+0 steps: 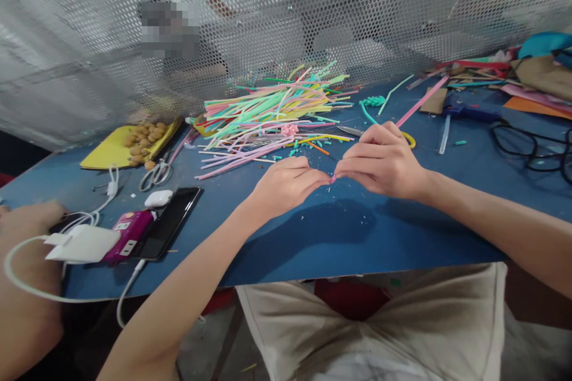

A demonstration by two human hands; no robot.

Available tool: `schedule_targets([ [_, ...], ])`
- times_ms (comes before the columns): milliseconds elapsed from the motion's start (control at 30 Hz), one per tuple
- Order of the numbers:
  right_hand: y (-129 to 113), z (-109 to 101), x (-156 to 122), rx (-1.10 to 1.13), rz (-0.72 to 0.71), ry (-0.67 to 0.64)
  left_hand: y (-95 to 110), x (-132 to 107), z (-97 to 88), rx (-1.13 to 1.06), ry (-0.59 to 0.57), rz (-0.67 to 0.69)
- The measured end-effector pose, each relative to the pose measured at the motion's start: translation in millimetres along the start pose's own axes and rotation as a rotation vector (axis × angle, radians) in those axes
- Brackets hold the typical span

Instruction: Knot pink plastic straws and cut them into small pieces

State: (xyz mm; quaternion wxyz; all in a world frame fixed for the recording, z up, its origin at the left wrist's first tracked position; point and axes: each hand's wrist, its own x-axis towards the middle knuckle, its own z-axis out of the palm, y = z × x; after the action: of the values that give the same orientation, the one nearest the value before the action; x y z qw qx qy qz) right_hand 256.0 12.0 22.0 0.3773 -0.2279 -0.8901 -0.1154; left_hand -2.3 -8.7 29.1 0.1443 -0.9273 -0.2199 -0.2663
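Over the smooth blue table (286,259), the left hand's (290,186) fingertips pinch tight on the tip of a slender pink straw (422,101), and here's the right hand (382,161), curled closed around it too! Beyond, pastel straws (263,108) sprawl in a heap before a perforated metal screen (353,6).

Moderate diffuse light | soft shadows beneath hands (286,186) (382,161) | edges stretched
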Motion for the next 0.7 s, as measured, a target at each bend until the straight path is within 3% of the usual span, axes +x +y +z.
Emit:
schedule_targets([
  [133,2,-4,1,0.067,0.003,0.030,5,0,-2.0,-0.223,0.046,-0.110],
  [333,-3,6,-5,0.143,0.037,0.123,18,3,-2.6,-0.450,0.227,-0.302],
  [567,-18,20,-5,0.135,0.161,0.162,26,4,2.5,-0.415,0.348,-0.477],
  [700,-24,23,-6,0.134,0.165,0.156,24,5,3.8,-0.269,0.365,-0.457],
])
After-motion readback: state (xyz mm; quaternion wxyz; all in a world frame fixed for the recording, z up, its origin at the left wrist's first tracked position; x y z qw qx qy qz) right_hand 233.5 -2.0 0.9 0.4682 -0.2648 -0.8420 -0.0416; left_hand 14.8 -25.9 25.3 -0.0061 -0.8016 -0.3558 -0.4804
